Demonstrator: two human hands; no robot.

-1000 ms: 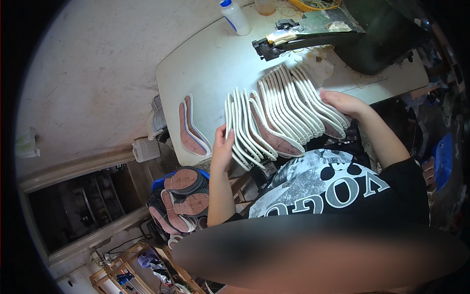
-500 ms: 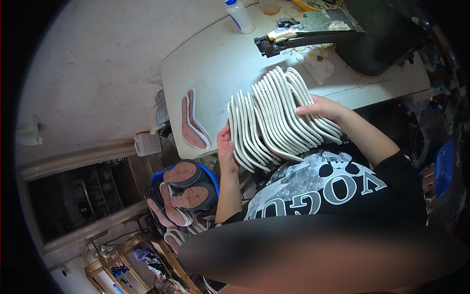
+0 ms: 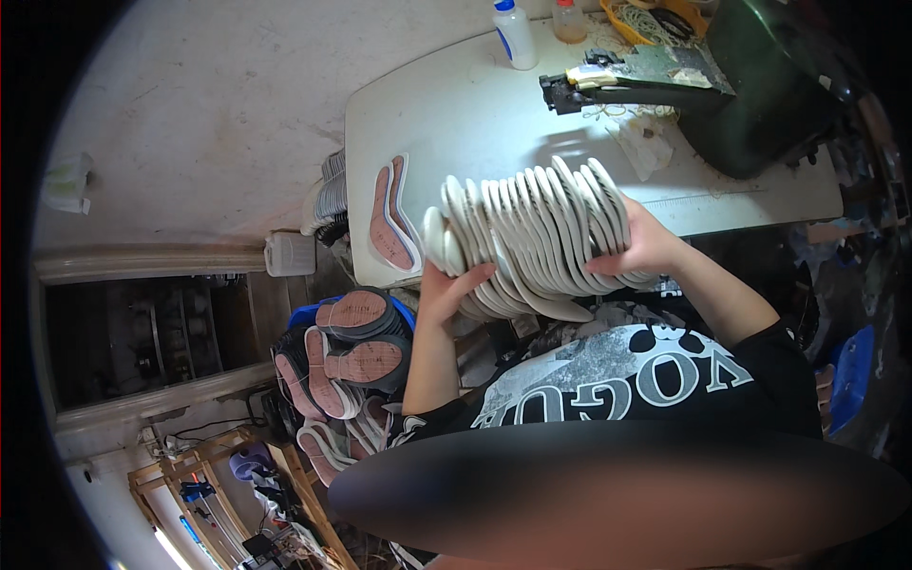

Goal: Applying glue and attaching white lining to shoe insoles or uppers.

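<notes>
White soles [image 3: 543, 233], packed side by side in a row at the counter's [image 3: 446, 123] near edge, are held between the left hand [image 3: 445, 291] and right hand [image 3: 650, 239], each grip clasping one end, while a pinkish pair [image 3: 388, 233] lies to the left.

At the far side of the pale counter [image 3: 446, 123], we see a blue-capped bottle [image 3: 518, 42], a red-capped bottle [image 3: 570, 26] and a yellow basket [image 3: 624, 32]; left of the counter, a white jug [image 3: 291, 256].
</notes>
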